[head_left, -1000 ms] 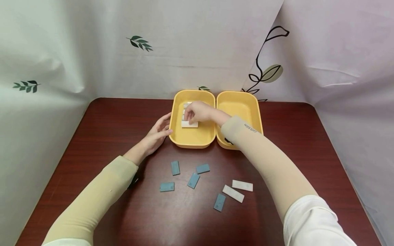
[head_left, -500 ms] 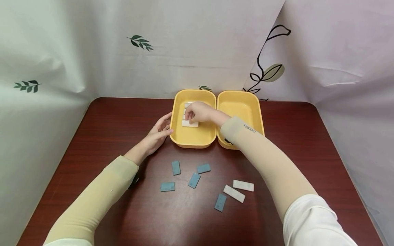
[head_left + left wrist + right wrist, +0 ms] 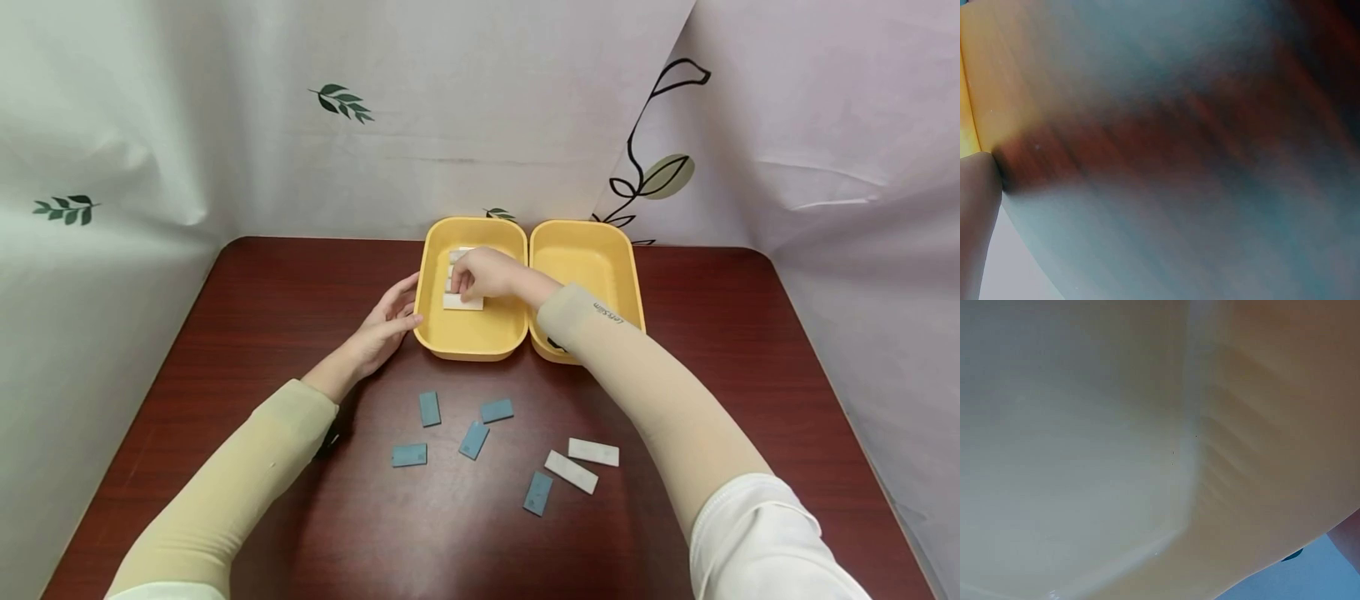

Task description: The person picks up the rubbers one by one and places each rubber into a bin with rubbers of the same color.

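Note:
In the head view my right hand (image 3: 486,273) reaches into the left yellow bin (image 3: 471,342), fingers curled down and pinching a white rectangular tile (image 3: 463,302). Behind it, more white tiles (image 3: 458,256) lie in a column, partly covered by that hand. My left hand (image 3: 381,331) rests against the bin's outer left side, fingers extended and thumb at the rim. The left wrist view catches a finger (image 3: 977,206) beside the yellow wall (image 3: 969,125). The right wrist view shows mostly the inside of a bin (image 3: 1260,456).
A second yellow bin (image 3: 585,258) stands directly to the right, partly under my right forearm. On the dark red table (image 3: 300,500) in front lie several blue tiles (image 3: 473,440) and two white tiles (image 3: 593,452). A pale curtain (image 3: 450,125) hangs behind.
The view shifts slightly. Both hands and the tiles keep their places.

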`<state>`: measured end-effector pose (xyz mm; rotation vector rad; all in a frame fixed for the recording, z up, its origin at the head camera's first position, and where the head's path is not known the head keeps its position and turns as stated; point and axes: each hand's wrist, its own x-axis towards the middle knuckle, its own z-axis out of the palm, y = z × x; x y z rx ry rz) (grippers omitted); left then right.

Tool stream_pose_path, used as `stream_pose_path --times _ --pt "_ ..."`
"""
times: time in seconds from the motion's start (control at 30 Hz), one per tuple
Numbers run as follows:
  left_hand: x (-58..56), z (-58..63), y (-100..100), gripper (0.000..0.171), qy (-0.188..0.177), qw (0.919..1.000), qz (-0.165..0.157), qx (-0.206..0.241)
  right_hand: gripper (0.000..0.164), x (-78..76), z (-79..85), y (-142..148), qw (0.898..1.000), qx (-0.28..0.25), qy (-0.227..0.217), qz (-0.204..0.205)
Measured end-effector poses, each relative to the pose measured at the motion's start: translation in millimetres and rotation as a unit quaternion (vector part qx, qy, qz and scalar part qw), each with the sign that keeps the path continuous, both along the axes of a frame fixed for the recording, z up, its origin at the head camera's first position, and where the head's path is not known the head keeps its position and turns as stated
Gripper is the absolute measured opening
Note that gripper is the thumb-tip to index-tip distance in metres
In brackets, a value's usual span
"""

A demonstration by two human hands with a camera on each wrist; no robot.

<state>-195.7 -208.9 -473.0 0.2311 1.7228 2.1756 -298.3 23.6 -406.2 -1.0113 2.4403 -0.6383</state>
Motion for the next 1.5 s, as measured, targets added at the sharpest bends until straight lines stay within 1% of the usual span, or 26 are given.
stream_pose_path --times 0.17,0.6,1.03,1.5 --pt "-0.3 -0.6 -0.4 0.079 0.000 1.0000 0.000 -0.001 0.012 -0.6 -1.2 -0.3 1.000 0.006 0.005 -0.005" --pt "-1.2 -1.2 0.4 0.078 0.000 1.0000 0.000 0.000 0.010 0.2 -0.5 -0.3 1.000 0.015 0.023 0.000" --pt "-1.7 -1.1 1.4 0.078 -0.003 1.0000 0.000 -0.001 0.012 0.2 -2.5 -0.6 0.999 0.023 0.027 -0.005" --pt "-2.3 -1.6 1.2 0.078 -0.003 1.0000 0.000 -0.003 0.012 -0.6 -3.2 -1.0 1.000 0.016 0.019 -0.005"
